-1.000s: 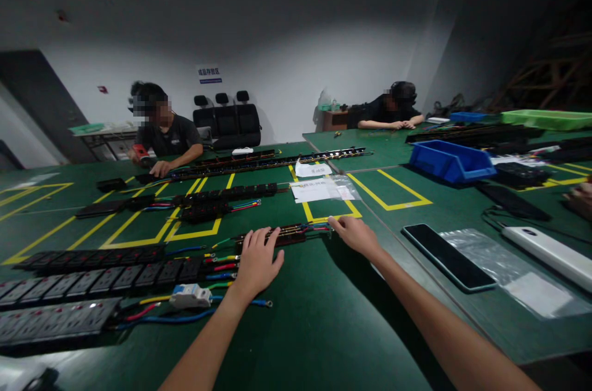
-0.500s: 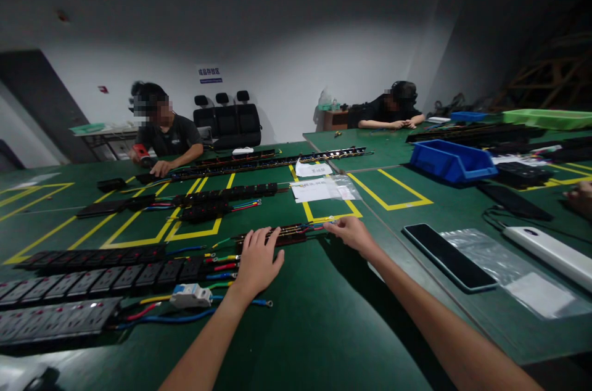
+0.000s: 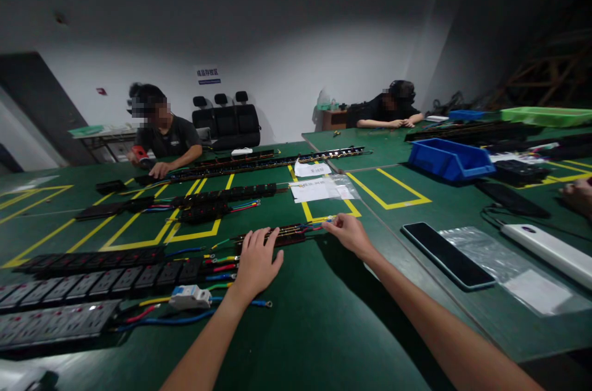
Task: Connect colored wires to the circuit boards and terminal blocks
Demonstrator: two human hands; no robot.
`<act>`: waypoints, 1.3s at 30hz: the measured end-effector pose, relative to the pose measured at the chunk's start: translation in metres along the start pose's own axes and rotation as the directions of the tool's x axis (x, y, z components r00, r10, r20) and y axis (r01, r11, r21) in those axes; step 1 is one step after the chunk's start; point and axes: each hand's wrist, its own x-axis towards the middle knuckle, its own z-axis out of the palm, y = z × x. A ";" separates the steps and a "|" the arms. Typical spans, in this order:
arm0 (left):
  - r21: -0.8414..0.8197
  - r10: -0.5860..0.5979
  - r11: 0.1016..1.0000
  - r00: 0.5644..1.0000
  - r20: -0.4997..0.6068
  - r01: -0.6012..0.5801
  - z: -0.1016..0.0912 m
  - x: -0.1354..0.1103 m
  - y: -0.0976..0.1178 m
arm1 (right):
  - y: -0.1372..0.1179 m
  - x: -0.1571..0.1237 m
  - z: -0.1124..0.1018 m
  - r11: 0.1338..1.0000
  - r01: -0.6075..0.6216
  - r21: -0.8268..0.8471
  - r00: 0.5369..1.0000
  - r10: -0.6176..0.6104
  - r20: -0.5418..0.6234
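My left hand (image 3: 256, 263) lies flat with fingers spread on the green table, its fingertips on the near end of a short dark socket strip (image 3: 282, 234) with copper rails. My right hand (image 3: 348, 232) is at the strip's far end, its fingers curled at the coloured wires (image 3: 319, 226) that stick out there; I cannot make out whether it pinches them. Left of my left hand lie black socket strips (image 3: 106, 277) with red, blue and yellow-green leads and a small white circuit breaker (image 3: 189, 297).
A phone (image 3: 446, 253) and plastic bags (image 3: 504, 267) lie to my right beside a white power bank (image 3: 550, 253). A blue bin (image 3: 451, 160) stands farther back. Papers (image 3: 319, 189) lie ahead. Two people sit at the far side, working on long strips (image 3: 259, 163). Another hand (image 3: 578, 193) shows at the right edge.
My right hand has drawn slightly left and nearer along the wire end of the strip. My left hand has stayed in place.
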 end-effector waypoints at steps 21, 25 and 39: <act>-0.052 -0.015 0.999 1.000 -0.014 0.014 -0.001 -0.001 0.000 | 0.009 0.007 0.004 0.994 -0.017 0.107 0.996 0.007 0.086; -0.055 -0.018 0.998 1.000 -0.015 0.017 0.000 0.000 -0.001 | 0.011 0.008 0.006 0.995 -0.008 0.098 0.996 0.000 0.085; -0.054 -0.003 0.999 1.000 -0.004 0.002 -0.004 0.000 0.001 | 0.015 0.010 0.006 0.996 -0.003 0.095 0.996 -0.005 0.087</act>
